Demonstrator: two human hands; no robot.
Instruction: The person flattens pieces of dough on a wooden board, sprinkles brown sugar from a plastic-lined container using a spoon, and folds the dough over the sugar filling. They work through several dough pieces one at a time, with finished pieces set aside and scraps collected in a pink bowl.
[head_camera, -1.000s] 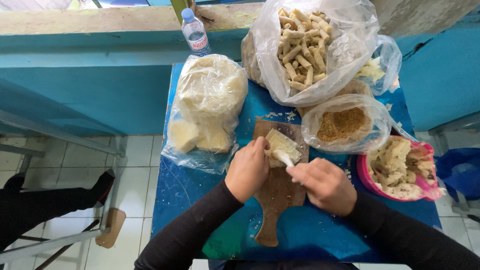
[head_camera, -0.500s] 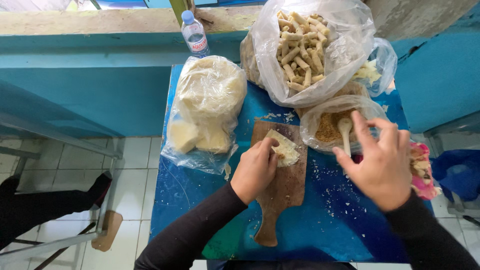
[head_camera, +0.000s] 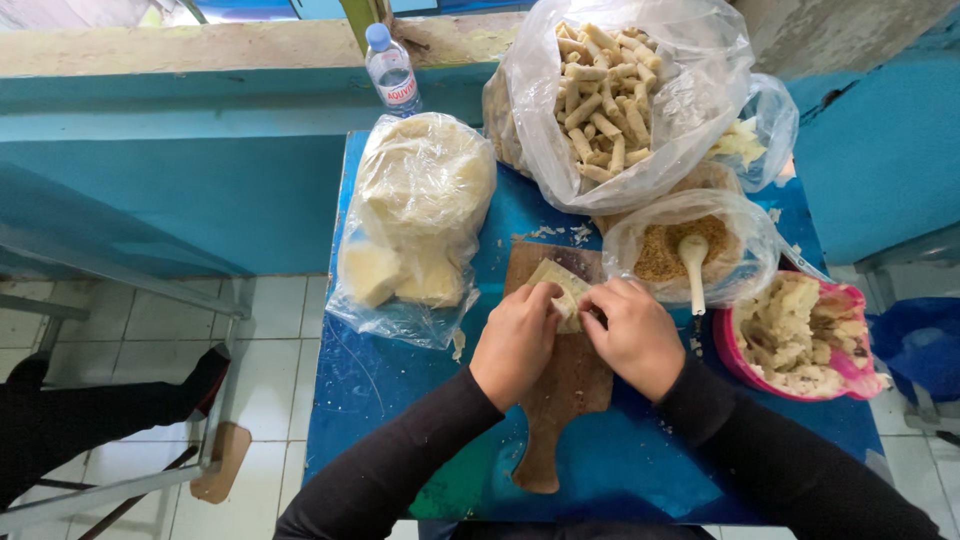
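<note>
Right now the person is working with both hands over a wooden cutting board (head_camera: 565, 385) lying on a blue table (head_camera: 400, 400). The left hand (head_camera: 517, 340) and the right hand (head_camera: 630, 335) are pressing together on a pale wrapper (head_camera: 560, 285) that is sitting at the far end of the board. The fingers of both hands are curling in narrowly and pinching the wrapper's edges, with the fingertips nearly meeting. Dark sleeves are covering both arms.

Just beyond the right hand, a clear bag of brown filling (head_camera: 675, 250) is standing open, with a white spoon (head_camera: 693, 265) resting in it. Behind that, a large clear bag of finished rolls (head_camera: 610, 100) is leaning against the wall. To the left of the board, a bag of stacked wrappers (head_camera: 420, 215) is lying on the table, and a water bottle (head_camera: 390, 70) is standing on the ledge beyond it. At the right edge a pink bowl (head_camera: 735, 355) is holding pale scraps.
</note>
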